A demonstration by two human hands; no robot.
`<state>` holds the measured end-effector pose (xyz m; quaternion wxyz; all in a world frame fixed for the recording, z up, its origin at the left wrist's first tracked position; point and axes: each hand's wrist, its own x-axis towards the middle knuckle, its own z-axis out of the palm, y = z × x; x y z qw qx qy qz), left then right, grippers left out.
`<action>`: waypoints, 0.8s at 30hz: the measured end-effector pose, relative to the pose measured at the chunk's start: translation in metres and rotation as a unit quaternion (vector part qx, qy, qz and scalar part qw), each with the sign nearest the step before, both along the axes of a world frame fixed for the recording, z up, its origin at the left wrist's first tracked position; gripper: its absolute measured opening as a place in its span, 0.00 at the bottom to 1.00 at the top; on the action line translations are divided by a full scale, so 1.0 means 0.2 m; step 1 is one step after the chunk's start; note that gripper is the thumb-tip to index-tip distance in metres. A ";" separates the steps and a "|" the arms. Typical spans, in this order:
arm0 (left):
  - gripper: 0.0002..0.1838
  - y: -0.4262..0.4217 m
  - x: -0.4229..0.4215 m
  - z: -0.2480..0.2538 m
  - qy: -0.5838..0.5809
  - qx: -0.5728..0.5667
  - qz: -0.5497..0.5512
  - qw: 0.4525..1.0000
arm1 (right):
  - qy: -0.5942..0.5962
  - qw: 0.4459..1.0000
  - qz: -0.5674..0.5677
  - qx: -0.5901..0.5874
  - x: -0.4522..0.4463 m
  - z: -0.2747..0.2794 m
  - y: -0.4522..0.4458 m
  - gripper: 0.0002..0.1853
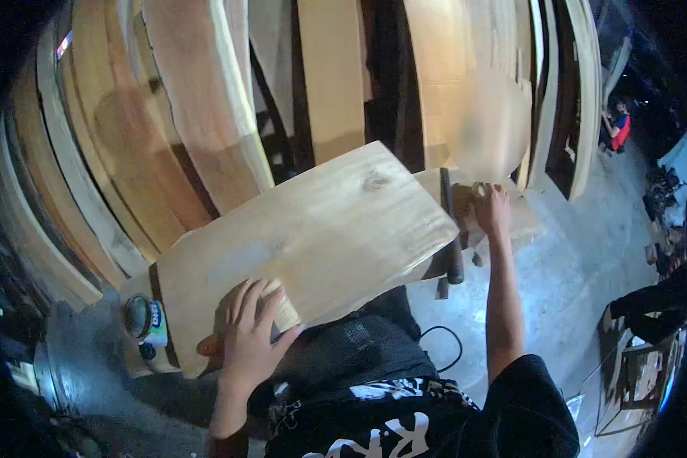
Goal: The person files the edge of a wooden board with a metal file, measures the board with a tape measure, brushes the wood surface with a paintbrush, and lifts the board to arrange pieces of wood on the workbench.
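A broad pale wooden board [313, 221] with a knot near its far end lies at a slant in front of me. My left hand [248, 328] rests at its near edge, fingers curled around a pale, rough-sided block [286, 311]. Beside that wrist a reddish-brown wooden handle [208, 346] sticks out. My right hand [493, 204] reaches past the board's right end, its fingers closed around something small and yellowish that I cannot make out. Just left of it, a dark bar [450, 229] lies across the support under the board.
An open can [149, 320] with a blue and green label stands left of the board. Tall wooden slabs [198, 99] lean upright behind. A person in red and blue [620, 128] is far right. A wooden frame [645, 378] stands on the concrete floor [435, 320] at lower right.
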<state>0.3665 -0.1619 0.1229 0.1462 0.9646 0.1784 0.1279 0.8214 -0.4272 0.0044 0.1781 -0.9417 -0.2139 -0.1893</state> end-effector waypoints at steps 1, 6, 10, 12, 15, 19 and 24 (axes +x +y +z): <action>0.33 0.00 -0.01 -0.02 -0.018 0.000 -0.005 1.000 | -0.001 0.999 -0.004 0.041 -0.05 0.04 -0.01 0.27; 0.28 -0.02 -0.03 -0.06 -0.076 0.020 -0.028 0.996 | 0.017 0.941 0.099 0.324 -0.24 0.23 -0.06 0.26; 0.27 -0.07 0.00 -0.05 -0.100 0.012 -0.009 0.995 | 0.060 0.906 0.101 0.407 -0.37 0.37 -0.02 0.27; 0.25 -0.08 -0.01 -0.06 -0.105 0.027 -0.004 0.994 | 0.107 0.847 0.140 0.502 -0.41 0.37 0.05 0.23; 0.21 -0.13 0.03 -0.07 -0.119 0.072 -0.004 0.990 | 0.206 0.823 0.112 0.518 -0.65 0.43 0.22 0.26; 0.16 -0.20 0.06 -0.14 -0.155 0.063 -0.001 0.986 | 0.227 0.823 0.285 0.435 -1.01 0.50 0.43 0.35; 0.16 -0.38 0.06 -0.01 -0.130 0.045 0.015 0.990 | 0.351 0.733 0.375 0.446 -1.30 0.54 0.61 0.33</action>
